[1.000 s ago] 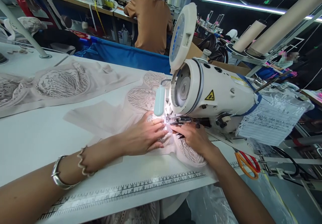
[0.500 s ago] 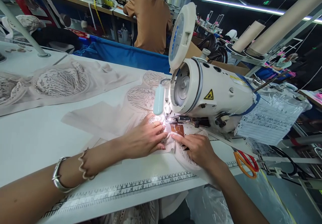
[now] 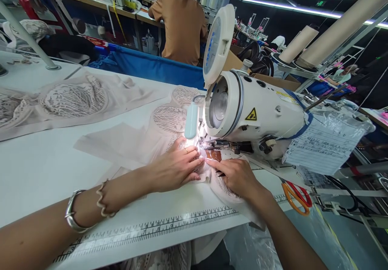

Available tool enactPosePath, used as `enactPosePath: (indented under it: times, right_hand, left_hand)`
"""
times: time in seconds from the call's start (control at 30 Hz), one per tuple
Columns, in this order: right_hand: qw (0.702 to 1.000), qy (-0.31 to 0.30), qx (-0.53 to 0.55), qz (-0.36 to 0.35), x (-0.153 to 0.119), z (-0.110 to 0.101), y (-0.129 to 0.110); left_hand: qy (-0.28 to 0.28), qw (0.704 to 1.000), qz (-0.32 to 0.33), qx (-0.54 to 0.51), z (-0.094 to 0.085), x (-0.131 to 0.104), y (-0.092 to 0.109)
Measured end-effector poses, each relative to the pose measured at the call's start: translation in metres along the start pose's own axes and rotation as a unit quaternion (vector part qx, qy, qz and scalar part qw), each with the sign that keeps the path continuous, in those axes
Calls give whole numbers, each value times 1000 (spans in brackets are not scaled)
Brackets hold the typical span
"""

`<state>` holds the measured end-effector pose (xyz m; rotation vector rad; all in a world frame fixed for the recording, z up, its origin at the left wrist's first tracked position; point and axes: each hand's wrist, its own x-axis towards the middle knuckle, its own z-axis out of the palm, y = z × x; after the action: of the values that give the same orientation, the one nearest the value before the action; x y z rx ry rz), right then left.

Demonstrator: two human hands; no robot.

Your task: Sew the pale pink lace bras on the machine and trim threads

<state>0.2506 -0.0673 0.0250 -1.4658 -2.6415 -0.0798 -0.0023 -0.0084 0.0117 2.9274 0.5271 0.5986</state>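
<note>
Pale pink lace fabric (image 3: 169, 118) lies under the lit needle area of a white sewing machine (image 3: 260, 104). My left hand (image 3: 177, 167) rests on the fabric just left of the needle, palm down, fingers apart. To the right, my right hand (image 3: 238, 177) has its index finger extended onto the fabric edge, and the other fingers curl around a small dark pointed tool (image 3: 221, 174), mostly hidden. The fingertips of both hands are close together. A pale green lamp (image 3: 190, 120) hangs above my left hand.
Another lace piece (image 3: 74, 98) lies at the left. A printed ruler (image 3: 169, 225) runs along the table's front edge. Orange and red scissors (image 3: 295, 197) hang at the right. A person in brown (image 3: 183, 25) sits beyond a blue cloth bin (image 3: 151, 66).
My left hand has shifted slightly right. My right hand has moved a little up and left, its index finger still on the fabric.
</note>
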Motion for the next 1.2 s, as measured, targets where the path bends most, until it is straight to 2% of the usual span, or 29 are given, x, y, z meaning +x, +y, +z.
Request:
enactPosePath:
  times: [0.33,0.57,0.8,1.03,1.1,1.17,1.2]
  right_hand:
    - [999,-36,-1,35,11,0,4]
    - [1000,-5,-1,17,12,4,8]
    - [996,-58,12,61,20,2,9]
    - [995,-67,15,69,26,1,6]
    - [995,-51,-20,88,22,0,8]
    - [990,-8,-72,120,16,-2,12]
    - [986,25,-96,137,12,-2,14]
  left_hand:
    - [3,997,-27,70,3,3,-2]
    - [-4,999,-13,51,3,2,-4]
    - [11,998,-38,56,3,1,-11]
    - [7,996,-77,38,11,0,-11]
    - [16,992,-126,17,8,5,-15]
    - [59,965,-255,-11,-3,14,-29]
    - [92,937,-337,-21,-10,20,-41]
